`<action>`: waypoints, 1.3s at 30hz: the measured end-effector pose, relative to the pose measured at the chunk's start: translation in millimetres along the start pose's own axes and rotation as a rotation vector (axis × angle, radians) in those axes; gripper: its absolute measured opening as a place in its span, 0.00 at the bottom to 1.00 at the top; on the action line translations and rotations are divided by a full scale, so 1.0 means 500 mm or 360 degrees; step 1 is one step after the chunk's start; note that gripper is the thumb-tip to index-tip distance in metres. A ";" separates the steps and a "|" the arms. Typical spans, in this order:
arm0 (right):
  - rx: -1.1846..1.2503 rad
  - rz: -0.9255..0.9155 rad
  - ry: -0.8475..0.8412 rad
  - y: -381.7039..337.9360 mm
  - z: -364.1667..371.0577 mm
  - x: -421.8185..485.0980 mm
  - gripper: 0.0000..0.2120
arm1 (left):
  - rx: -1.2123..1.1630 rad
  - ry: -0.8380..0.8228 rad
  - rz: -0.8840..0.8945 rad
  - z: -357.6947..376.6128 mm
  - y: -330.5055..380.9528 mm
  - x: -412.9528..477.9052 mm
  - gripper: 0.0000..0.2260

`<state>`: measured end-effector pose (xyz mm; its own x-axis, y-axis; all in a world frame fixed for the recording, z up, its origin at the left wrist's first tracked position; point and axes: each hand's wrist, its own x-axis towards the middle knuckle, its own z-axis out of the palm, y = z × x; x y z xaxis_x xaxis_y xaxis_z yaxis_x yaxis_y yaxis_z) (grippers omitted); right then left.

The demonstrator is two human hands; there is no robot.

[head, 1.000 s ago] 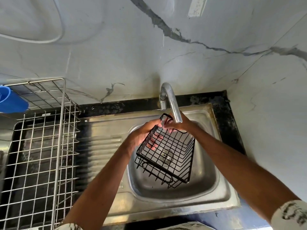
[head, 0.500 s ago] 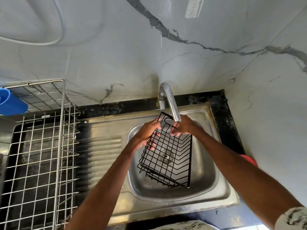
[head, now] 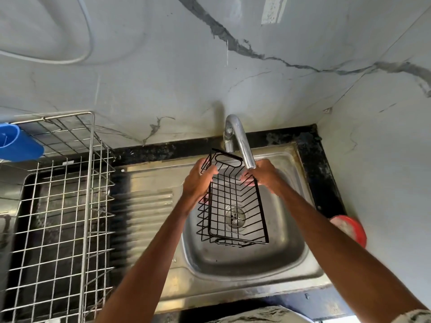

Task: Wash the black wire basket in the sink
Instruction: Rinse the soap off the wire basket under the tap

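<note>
A black wire basket (head: 236, 207) is held tilted in the air over the bowl of the steel sink (head: 245, 264). Its far end is close under the tap spout (head: 241, 142) at 12 o'clock. The left hand (head: 198, 181) grips the left rim and the right hand (head: 262, 174) curls its fingers over the right rim, so the hands are a basket's width apart. The bowl walls stand clear of the basket all round. At 9 o'clock, past the ribbed drainboard (head: 149, 213), stands a wire dish rack (head: 58, 206). At 3 o'clock the wall is near, with a red round object (head: 349, 229) beside it.
</note>
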<state>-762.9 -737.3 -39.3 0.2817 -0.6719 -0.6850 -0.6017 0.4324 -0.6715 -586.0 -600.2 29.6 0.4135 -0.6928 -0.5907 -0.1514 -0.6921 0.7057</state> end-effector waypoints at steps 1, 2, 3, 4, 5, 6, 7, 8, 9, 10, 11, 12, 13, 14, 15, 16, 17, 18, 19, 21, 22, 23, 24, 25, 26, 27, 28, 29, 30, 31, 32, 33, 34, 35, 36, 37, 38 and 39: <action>-0.0027 -0.0004 0.0037 0.007 0.009 0.004 0.08 | -0.0026 0.0028 0.0022 0.004 0.004 -0.009 0.38; -0.0044 -0.0006 0.0026 0.010 0.017 0.002 0.10 | -0.0027 0.0052 0.0043 0.010 0.003 -0.012 0.36; -0.0015 0.0007 -0.0015 0.016 0.023 0.004 0.12 | -0.0034 0.0046 0.0021 0.013 0.003 -0.016 0.36; 0.0011 0.0033 -0.0060 0.021 0.026 0.007 0.14 | -0.0052 0.0003 -0.0036 0.014 0.002 -0.018 0.39; 0.0023 0.0040 -0.0088 0.019 0.027 0.004 0.15 | -0.0108 -0.0067 -0.0148 0.013 0.002 -0.020 0.43; 0.0018 0.0038 -0.0101 0.016 0.027 -0.001 0.15 | -0.0196 -0.0128 -0.0244 0.011 0.001 -0.021 0.46; 0.0007 0.0025 -0.0111 0.011 0.028 -0.005 0.15 | -0.0276 -0.0163 -0.0309 0.004 0.003 -0.024 0.49; 0.0002 0.0004 -0.0107 0.003 0.030 -0.013 0.14 | -0.0326 -0.0178 -0.0361 -0.005 0.005 -0.027 0.51; -0.0003 -0.0020 -0.0093 -0.004 0.032 -0.018 0.14 | -0.0340 -0.0188 -0.0394 -0.014 0.005 -0.027 0.53; -0.0003 -0.0042 -0.0085 -0.009 0.035 -0.021 0.13 | -0.0322 -0.0197 -0.0407 -0.023 0.005 -0.026 0.54; -0.0005 -0.0066 -0.0090 -0.011 0.038 -0.022 0.12 | -0.0286 -0.0220 -0.0419 -0.031 0.001 -0.020 0.54; -0.0022 -0.0092 -0.0107 -0.015 0.042 -0.025 0.11 | -0.0227 -0.0267 -0.0430 -0.040 0.003 -0.019 0.53; -0.0033 -0.0111 -0.0128 -0.018 0.044 -0.026 0.10 | -0.0157 -0.0333 -0.0458 -0.049 0.004 -0.015 0.52; -0.0026 -0.0121 -0.0145 -0.018 0.045 -0.025 0.09 | -0.0085 -0.0402 -0.0496 -0.060 0.006 -0.012 0.50; -0.0022 -0.0118 -0.0161 -0.020 0.044 -0.025 0.09 | -0.0022 -0.0457 -0.0526 -0.071 0.011 -0.007 0.49; -0.0017 -0.0121 -0.0173 -0.020 0.041 -0.023 0.09 | 0.0018 -0.0493 -0.0539 -0.081 0.018 0.001 0.47; -0.0006 -0.0125 -0.0194 -0.022 0.038 -0.021 0.09 | 0.0027 -0.0542 -0.0555 -0.093 0.025 0.014 0.47; -0.0001 -0.0130 -0.0231 -0.026 0.035 -0.022 0.09 | 0.0006 -0.0622 -0.0576 -0.101 0.035 0.027 0.48; 0.0016 -0.0130 -0.0282 -0.029 0.032 -0.024 0.08 | -0.0046 -0.0733 -0.0611 -0.107 0.046 0.039 0.50; 0.0051 -0.0117 -0.0362 -0.033 0.030 -0.027 0.08 | -0.0077 -0.0987 -0.0680 -0.104 0.062 0.061 0.52; 0.0051 -0.0130 -0.0387 -0.036 0.030 -0.031 0.08 | -0.0018 -0.1073 -0.0691 -0.097 0.069 0.064 0.49; 0.0037 -0.0144 -0.0385 -0.037 0.030 -0.032 0.08 | 0.0046 -0.1111 -0.0686 -0.091 0.073 0.067 0.44; 0.0014 -0.0167 -0.0363 -0.036 0.032 -0.032 0.09 | 0.0095 -0.1108 -0.0674 -0.087 0.075 0.068 0.39; -0.0007 -0.0189 -0.0333 -0.034 0.032 -0.028 0.09 | 0.0114 -0.1080 -0.0673 -0.082 0.076 0.069 0.36; -0.0019 -0.0200 -0.0301 -0.034 0.031 -0.028 0.09 | 0.0114 -0.1050 -0.0685 -0.079 0.074 0.070 0.34; -0.0025 -0.0206 -0.0263 -0.031 0.031 -0.023 0.12 | 0.0103 -0.1027 -0.0700 -0.077 0.070 0.073 0.33; -0.0065 -0.0227 -0.0209 -0.034 0.031 -0.023 0.16 | 0.0079 -0.1016 -0.0716 -0.077 0.067 0.074 0.32; -0.0132 -0.0262 -0.0167 -0.041 0.030 -0.025 0.18 | 0.0055 -0.1004 -0.0720 -0.077 0.065 0.074 0.31; -0.0194 -0.0331 -0.0129 -0.049 0.028 -0.027 0.18 | 0.0040 -0.0992 -0.0715 -0.076 0.061 0.076 0.32; -0.0216 -0.0384 -0.0099 -0.058 0.026 -0.031 0.16 | 0.0040 -0.0978 -0.0708 -0.077 0.060 0.076 0.35; -0.0195 -0.0423 -0.0098 -0.069 0.024 -0.036 0.14 | 0.0044 -0.0968 -0.0696 -0.078 0.063 0.074 0.36; -0.0150 -0.0452 -0.0115 -0.073 0.022 -0.035 0.12 | 0.0048 -0.0969 -0.0664 -0.078 0.066 0.075 0.36; -0.0105 -0.0476 -0.0137 -0.070 0.019 -0.030 0.10 | 0.0062 -0.0964 -0.0631 -0.080 0.070 0.073 0.34; -0.0092 -0.0484 -0.0147 -0.067 0.014 -0.030 0.07 | 0.0082 -0.0944 -0.0607 -0.081 0.071 0.074 0.31; -0.0126 -0.0477 -0.0168 -0.055 0.006 -0.029 0.05 | 0.0103 -0.0910 -0.0595 -0.084 0.071 0.075 0.29; -0.0199 -0.0450 -0.0212 -0.038 -0.002 -0.030 0.02 | 0.0107 -0.0869 -0.0593 -0.087 0.069 0.076 0.28; -0.0291 -0.0409 -0.0261 -0.015 -0.013 -0.032 0.04 | 0.0099 -0.0819 -0.0602 -0.091 0.065 0.079 0.27; -0.0382 -0.0374 -0.0304 0.008 -0.025 -0.037 0.07 | 0.0081 -0.0783 -0.0609 -0.093 0.061 0.080 0.26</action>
<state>-780.1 -730.7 -25.9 0.5535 -0.6017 -0.5758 -0.6557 0.1115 -0.7468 -532.1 -639.7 45.6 -0.0131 -0.3979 -0.9173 -0.1219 -0.9099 0.3964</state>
